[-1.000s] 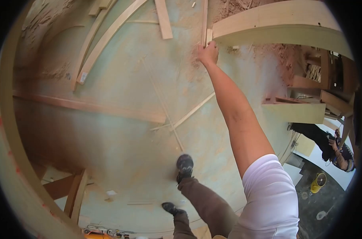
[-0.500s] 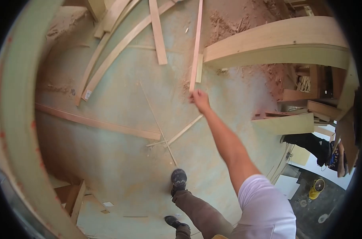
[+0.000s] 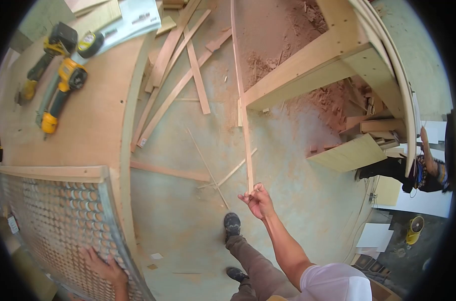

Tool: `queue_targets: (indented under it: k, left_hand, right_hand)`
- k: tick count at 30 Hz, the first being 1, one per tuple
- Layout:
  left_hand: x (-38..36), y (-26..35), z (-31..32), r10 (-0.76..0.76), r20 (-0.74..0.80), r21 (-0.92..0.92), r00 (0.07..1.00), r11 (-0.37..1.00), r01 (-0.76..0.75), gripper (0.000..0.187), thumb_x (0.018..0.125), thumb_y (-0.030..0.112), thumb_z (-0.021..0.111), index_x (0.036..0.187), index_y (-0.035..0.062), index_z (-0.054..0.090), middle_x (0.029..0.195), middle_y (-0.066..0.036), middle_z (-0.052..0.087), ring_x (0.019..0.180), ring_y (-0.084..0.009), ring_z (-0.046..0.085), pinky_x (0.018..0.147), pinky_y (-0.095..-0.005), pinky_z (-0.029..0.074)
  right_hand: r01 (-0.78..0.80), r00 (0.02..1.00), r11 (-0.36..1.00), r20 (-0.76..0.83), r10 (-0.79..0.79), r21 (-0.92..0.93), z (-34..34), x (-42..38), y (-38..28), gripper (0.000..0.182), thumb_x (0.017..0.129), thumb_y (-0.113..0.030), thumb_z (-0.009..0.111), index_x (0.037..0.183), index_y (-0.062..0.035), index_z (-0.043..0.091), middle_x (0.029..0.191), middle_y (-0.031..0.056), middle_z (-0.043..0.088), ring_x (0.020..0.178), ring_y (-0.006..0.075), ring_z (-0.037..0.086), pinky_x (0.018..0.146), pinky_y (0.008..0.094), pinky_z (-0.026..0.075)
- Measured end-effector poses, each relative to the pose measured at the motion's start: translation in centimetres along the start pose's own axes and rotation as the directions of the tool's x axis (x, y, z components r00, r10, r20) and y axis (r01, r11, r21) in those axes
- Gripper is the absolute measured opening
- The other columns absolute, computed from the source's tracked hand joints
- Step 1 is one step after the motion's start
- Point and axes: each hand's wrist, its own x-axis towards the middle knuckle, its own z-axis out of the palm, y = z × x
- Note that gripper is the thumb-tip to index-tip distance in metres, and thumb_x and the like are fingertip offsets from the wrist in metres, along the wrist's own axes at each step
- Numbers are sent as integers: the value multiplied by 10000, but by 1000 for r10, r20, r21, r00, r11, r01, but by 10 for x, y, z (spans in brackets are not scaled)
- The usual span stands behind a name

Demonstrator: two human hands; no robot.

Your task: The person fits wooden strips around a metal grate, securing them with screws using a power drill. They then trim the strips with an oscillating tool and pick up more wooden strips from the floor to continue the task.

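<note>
My right hand (image 3: pixel 259 201) pinches the near end of a long, thin wood strip (image 3: pixel 247 143) between thumb and fingers. From there the strip runs away past the end of a wooden frame (image 3: pixel 308 70), its far end out of view. My left hand (image 3: pixel 106 267) lies with fingers spread on a perforated lattice panel (image 3: pixel 62 215), which has rows of round openings and a wooden rail along its top. The lattice panel stands beside a wooden worktop (image 3: pixel 95 120).
Two yellow-and-black power tools, a drill (image 3: pixel 70 75) and another tool (image 3: pixel 42 60), lie on the worktop. Loose boards (image 3: pixel 198 80) and thin sticks (image 3: pixel 210 163) cover parts of the floor. Sawdust (image 3: pixel 268 55) heaps near the frame. Another person (image 3: pixel 423 168) is at the right.
My right hand has drawn the wood strip's end closer to my body. The view has swung left, bringing the worktop, tools, lattice panel and my left hand into sight.
</note>
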Motion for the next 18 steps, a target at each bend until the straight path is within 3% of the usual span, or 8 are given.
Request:
queue_targets:
  k: [2, 5, 8, 11, 15, 18]
  left_hand:
    - [-4, 1, 0, -26, 9, 44, 1000, 999, 26, 729, 1058, 488, 434, 1539, -53, 347, 1646, -275, 236, 1511, -454, 224, 1209, -573, 145]
    - [-5, 6, -3, -113, 36, 82, 993, 991, 110, 713, 1052, 482, 452, 1563, -1, 338, 1658, -243, 235, 1527, -427, 204, 1219, -574, 92]
    - [-4, 10, -3, -152, 47, 55, 987, 987, 149, 699, 1041, 471, 470, 1585, 58, 322, 1673, -204, 215, 1539, -402, 179, 1219, -582, 79]
    - [-4, 12, -3, -158, 39, 5, 987, 987, 158, 691, 1040, 481, 468, 1588, 86, 325, 1672, -194, 214, 1541, -399, 172, 1221, -586, 77]
    - [-2, 19, -10, -228, 124, 8, 966, 974, 228, 701, 1025, 467, 506, 1591, 105, 305, 1682, -178, 177, 1547, -399, 142, 1225, -605, 73]
    - [3, 12, -14, -228, 187, -16, 956, 972, 235, 717, 1016, 481, 525, 1589, 106, 315, 1679, -187, 189, 1548, -401, 152, 1226, -578, 142]
  right_hand:
    - [-55, 999, 998, -4, 54, -9, 19, -28, -8, 124, 918, 36, 564, 1002, -55, 577, 925, 152, 685, 834, 250, 680, 1064, 542, 500]
    - [-149, 988, 976, 21, 154, -160, 27, -63, -10, 185, 928, 38, 566, 1101, -27, 578, 941, 132, 692, 844, 236, 699, 997, 477, 563]
    - [-305, 950, 867, -65, 305, -394, 19, -96, -2, 214, 936, 19, 583, 1147, -18, 571, 962, 118, 700, 863, 218, 718, 885, 395, 618]
    - [-317, 941, 832, -37, 337, -456, -2, -136, 20, 195, 932, -10, 622, 1118, -36, 574, 986, 108, 712, 876, 195, 726, 799, 343, 633]
    - [-385, 890, 768, 15, 456, -512, -12, -209, 54, 186, 915, -8, 665, 1040, -57, 535, 1063, 137, 712, 966, 220, 728, 846, 373, 625]
    - [-402, 864, 776, 79, 497, -486, -13, -277, 91, 175, 934, -25, 665, 1045, -65, 536, 1051, 120, 730, 927, 200, 735, 820, 359, 627]
